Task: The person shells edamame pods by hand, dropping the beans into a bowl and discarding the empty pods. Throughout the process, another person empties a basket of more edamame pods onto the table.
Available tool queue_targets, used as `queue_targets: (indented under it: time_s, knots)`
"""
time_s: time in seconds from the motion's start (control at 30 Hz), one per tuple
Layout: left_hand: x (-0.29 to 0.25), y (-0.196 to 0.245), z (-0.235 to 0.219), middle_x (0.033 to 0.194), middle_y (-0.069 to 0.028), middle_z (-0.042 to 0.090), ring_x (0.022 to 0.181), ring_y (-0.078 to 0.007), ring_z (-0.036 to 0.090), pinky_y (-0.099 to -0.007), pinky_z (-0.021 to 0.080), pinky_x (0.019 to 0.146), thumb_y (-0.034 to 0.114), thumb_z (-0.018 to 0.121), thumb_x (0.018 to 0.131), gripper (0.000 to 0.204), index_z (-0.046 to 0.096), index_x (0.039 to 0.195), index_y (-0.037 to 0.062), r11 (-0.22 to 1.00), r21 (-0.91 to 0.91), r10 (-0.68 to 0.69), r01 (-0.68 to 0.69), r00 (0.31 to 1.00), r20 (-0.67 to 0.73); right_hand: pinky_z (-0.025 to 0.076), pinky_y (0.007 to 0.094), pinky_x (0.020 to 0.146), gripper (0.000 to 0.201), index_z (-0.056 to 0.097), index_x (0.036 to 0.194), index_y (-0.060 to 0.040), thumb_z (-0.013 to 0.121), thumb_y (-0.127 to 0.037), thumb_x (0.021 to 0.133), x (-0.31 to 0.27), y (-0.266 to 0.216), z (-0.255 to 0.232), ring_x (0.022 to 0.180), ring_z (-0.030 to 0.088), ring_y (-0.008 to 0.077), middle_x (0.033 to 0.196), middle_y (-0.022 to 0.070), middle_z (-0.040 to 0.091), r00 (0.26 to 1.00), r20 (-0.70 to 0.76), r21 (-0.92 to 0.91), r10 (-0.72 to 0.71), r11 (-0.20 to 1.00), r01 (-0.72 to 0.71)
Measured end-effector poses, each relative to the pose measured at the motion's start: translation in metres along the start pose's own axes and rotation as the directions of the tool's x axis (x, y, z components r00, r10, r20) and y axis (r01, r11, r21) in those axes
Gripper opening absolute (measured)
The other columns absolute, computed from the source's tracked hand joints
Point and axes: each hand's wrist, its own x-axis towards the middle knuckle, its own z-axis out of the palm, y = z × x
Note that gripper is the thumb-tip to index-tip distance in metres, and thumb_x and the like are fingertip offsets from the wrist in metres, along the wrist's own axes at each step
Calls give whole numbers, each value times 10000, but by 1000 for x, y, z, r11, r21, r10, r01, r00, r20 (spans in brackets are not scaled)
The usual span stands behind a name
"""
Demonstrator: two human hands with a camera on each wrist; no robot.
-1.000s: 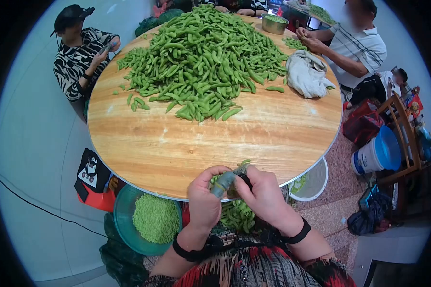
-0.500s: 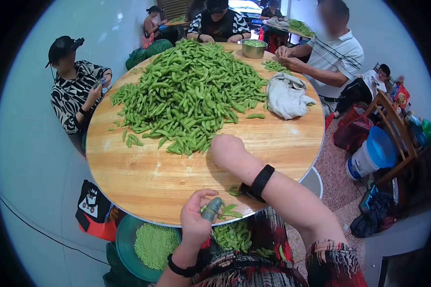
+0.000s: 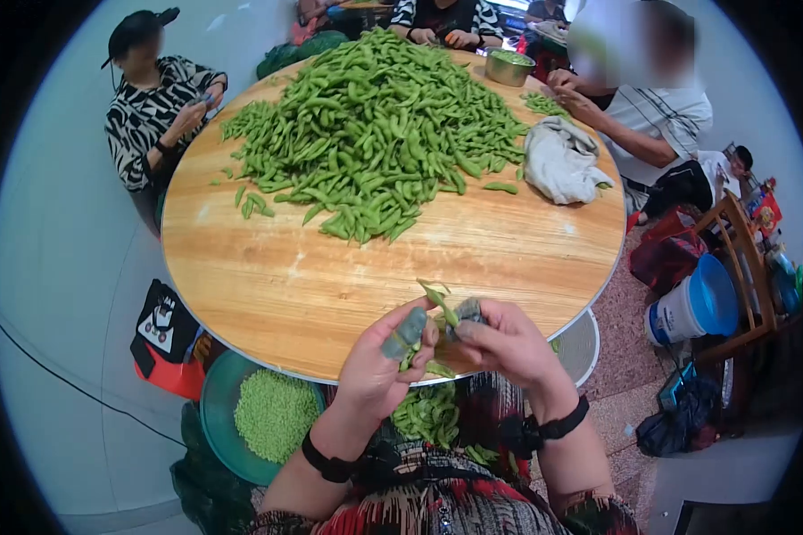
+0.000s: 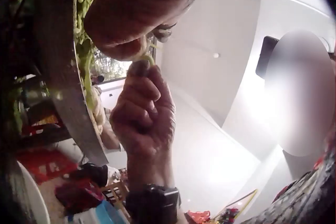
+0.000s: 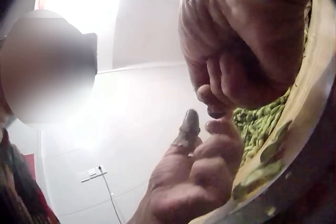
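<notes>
Over the near table edge my two hands meet in the head view. My right hand (image 3: 513,343), with a grey cover on its fingertips, pinches a green edamame pod (image 3: 443,306) that sticks up between the hands. My left hand (image 3: 370,370) wears a grey-green cover on its thumb (image 5: 190,124) and curls its fingers round several more pods (image 3: 409,358). In the left wrist view the right hand (image 4: 143,111) holds a bit of green close to the left fingers. A large heap of edamame pods (image 3: 375,134) covers the far half of the round wooden table (image 3: 268,285).
Left of my lap stands a green basin (image 3: 214,415) of shelled beans (image 3: 277,417). Opened pods (image 3: 426,415) lie on my lap. A white basket (image 3: 580,352) is below the right edge. A grey cloth (image 3: 562,160) and metal bowl (image 3: 509,67) lie farther off. Other people sit around the table.
My right hand reached out to the heap half a second ago. It has come back to the left hand with a pod. The left hand stays near the table edge.
</notes>
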Motion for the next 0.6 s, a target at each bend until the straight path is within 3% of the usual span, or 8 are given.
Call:
queue_targets:
  time_s: [0.17,0.23,0.27,0.33,0.43,0.5,0.57,0.6]
  knots:
    - [6,-7,-10,800,-21,556,594,-51,444,-148,266,443,19,553,846,191,562,1037,9,997,-59,53,-55,998,-32,279,178,453,172,505,834,-65,477,-204,933,-13,-3,15,508,369,28,633,-39,475,992,121,97,46,994,-58]
    - [3,-7,-7,781,-13,562,625,-54,480,-151,332,474,34,572,846,113,580,957,14,971,55,233,-232,973,4,281,179,454,171,499,846,-62,464,-199,940,-15,-4,18,512,370,28,644,-35,479,991,120,157,61,984,-79]
    - [2,-8,-4,781,-13,562,625,-54,480,-151,332,474,34,572,846,113,580,957,14,971,52,234,-234,972,0,289,178,458,169,496,846,-61,454,-192,943,-15,-6,18,516,375,28,654,-33,484,987,155,183,52,980,-80]
    - [2,-11,4,784,2,569,681,-51,519,-175,406,537,47,582,847,81,587,923,18,880,296,422,-371,896,-135,296,178,462,167,492,846,-61,444,-185,946,-12,-7,21,519,380,29,665,-31,490,981,192,205,40,976,-80]
    - [0,-11,6,787,13,572,724,-52,540,-190,441,620,43,571,852,56,587,900,18,817,445,469,-367,871,-145,307,175,459,169,493,842,-64,436,-183,948,-10,-3,26,512,383,31,662,-31,491,996,80,108,50,992,-58]
    - [-3,-7,5,788,18,567,721,-47,532,-187,439,633,47,573,853,55,590,896,18,796,505,435,-333,895,-96,313,168,452,169,495,838,-66,435,-181,947,-11,0,29,498,385,27,656,-31,494,1000,7,-106,-10,994,11]
    - [-6,-3,-2,788,22,563,718,-42,525,-184,436,646,51,574,854,55,593,893,17,771,564,395,-297,917,-56,310,166,444,170,498,832,-70,440,-182,945,-11,3,33,491,383,24,649,-34,495,1000,5,-22,11,1000,-11]
    - [-5,-1,-7,794,24,560,722,-41,518,-184,433,658,63,587,848,72,589,902,16,879,391,289,-275,957,22,306,164,436,171,501,825,-74,445,-183,943,-9,2,34,483,382,21,643,-37,496,1000,10,60,26,998,-26]
